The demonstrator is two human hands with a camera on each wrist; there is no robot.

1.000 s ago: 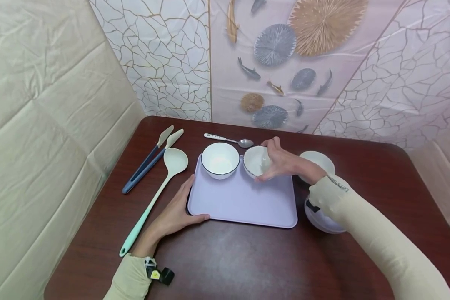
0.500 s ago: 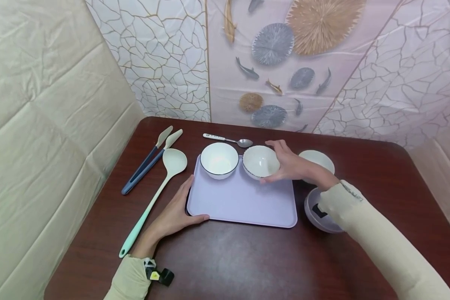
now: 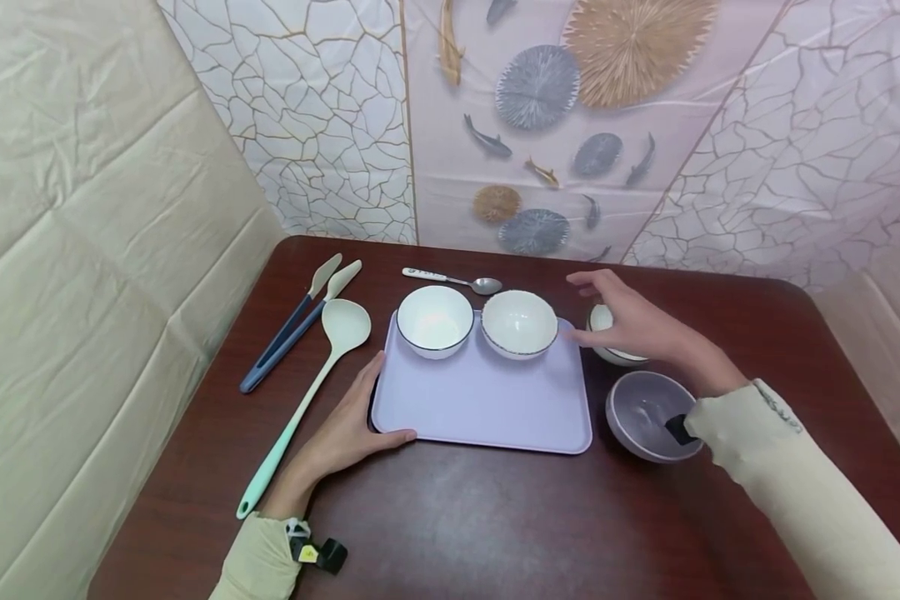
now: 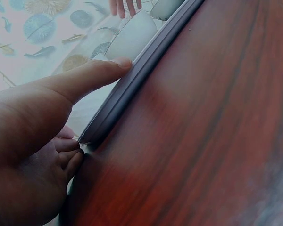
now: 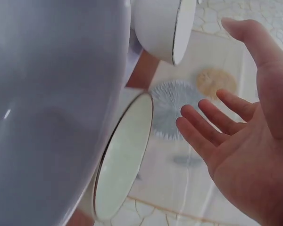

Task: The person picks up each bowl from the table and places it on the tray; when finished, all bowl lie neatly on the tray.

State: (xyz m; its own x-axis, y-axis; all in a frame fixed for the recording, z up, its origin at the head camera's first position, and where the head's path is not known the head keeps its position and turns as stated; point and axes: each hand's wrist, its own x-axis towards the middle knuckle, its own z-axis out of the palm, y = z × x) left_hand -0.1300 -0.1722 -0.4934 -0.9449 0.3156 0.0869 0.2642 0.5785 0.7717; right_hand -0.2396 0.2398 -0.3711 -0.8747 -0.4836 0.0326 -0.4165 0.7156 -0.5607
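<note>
My left hand (image 3: 345,429) rests at the near left corner of a lilac tray (image 3: 480,408). Its fingers lie along the left side and its thumb (image 4: 101,73) touches the front rim. On the tray's back half stand a white bowl with a dark rim (image 3: 435,321) and a white bowl with a scalloped, speckled rim (image 3: 520,323), side by side. My right hand (image 3: 630,321) is off to the right of the scalloped bowl, fingers spread and holding nothing. It partly hides another white bowl (image 3: 618,357) on the table in the head view.
A grey-purple bowl (image 3: 645,412) stands right of the tray, in front of the partly hidden bowl. Behind the tray lies a spoon (image 3: 450,280). Blue-handled tongs (image 3: 292,329) and a ladle with a mint handle (image 3: 300,412) lie to the left.
My right hand has let go of the scalloped bowl and moved right, away from it. That bowl stays on the tray. My left hand keeps its place at the tray's corner.
</note>
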